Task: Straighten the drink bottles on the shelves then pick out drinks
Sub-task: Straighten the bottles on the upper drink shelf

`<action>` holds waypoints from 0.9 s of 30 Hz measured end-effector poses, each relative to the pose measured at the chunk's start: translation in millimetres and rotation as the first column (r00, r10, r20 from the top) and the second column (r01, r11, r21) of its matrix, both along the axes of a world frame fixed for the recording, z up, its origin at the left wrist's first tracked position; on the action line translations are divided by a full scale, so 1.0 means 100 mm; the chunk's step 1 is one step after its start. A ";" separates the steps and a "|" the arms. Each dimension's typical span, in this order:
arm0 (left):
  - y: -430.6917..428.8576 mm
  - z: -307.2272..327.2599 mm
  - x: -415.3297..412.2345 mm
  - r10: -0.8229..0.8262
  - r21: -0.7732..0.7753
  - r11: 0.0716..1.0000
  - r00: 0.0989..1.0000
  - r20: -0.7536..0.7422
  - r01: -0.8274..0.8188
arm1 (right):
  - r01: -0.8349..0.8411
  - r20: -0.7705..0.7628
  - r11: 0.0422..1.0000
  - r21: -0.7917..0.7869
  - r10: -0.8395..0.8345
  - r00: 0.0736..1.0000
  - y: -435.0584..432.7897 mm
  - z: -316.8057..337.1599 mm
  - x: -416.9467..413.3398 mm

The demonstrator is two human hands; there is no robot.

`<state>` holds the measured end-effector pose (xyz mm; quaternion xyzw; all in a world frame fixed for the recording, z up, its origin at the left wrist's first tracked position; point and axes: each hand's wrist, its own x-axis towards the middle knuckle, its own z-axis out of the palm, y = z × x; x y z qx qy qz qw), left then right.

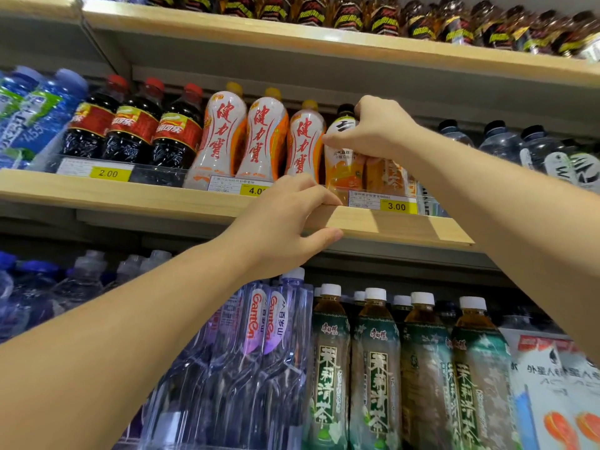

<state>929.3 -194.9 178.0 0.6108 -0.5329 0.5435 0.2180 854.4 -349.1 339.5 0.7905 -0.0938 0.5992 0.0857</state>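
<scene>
tea row (376, 368): below the grip, nearest the viewer, green-labelled bottles with white caps, side by side.
water row (259, 352): down and left of the grip, clear bottles with purple labels, partly behind the left forearm.
left hand (285, 222): below and just left of the grip, fingers curled over the top of the shelf's front edge, thumb underneath, holding the board.
shelf (406, 225): pale wood, its edge directly under the grip.
3.00 tag (396, 206): yellow, on the clear front rail, just under the grip.
right hand (373, 131): fingers closed narrow round the upper part of the orange bottle, just beneath its black cap.
orange bottle (342, 170): in the grip, standing on the shelf behind the rail, roughly upright.
white bottles (266, 138): three, red lettering, immediately left of the grip; the nearest touches the orange bottle.
colas (133, 125): three with red caps, further left.
blue bottles (39, 112): far left.
clear bottles (500, 141): dark caps, right of the grip, behind the right forearm.
dark bottles (383, 17): on the board above the grip, a long row.
</scene>
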 end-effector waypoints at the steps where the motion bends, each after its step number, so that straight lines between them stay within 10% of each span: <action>1: 0.00 0.00 0.00 -0.001 0.000 1.000 1.000 0.000 0.001 | -0.038 0.000 0.999 0.009 0.038 0.999 0.00 0.00 -0.02; 17: -0.03 0.02 0.02 -0.007 -0.025 1.000 1.000 0.016 0.008 | -0.296 -0.101 0.954 0.040 0.299 0.949 0.05 -0.30 -0.33; 27: -0.05 0.01 0.02 -0.018 -0.046 0.999 1.000 0.008 0.018 | -0.508 0.179 0.861 0.018 0.497 0.849 0.06 -0.34 -0.53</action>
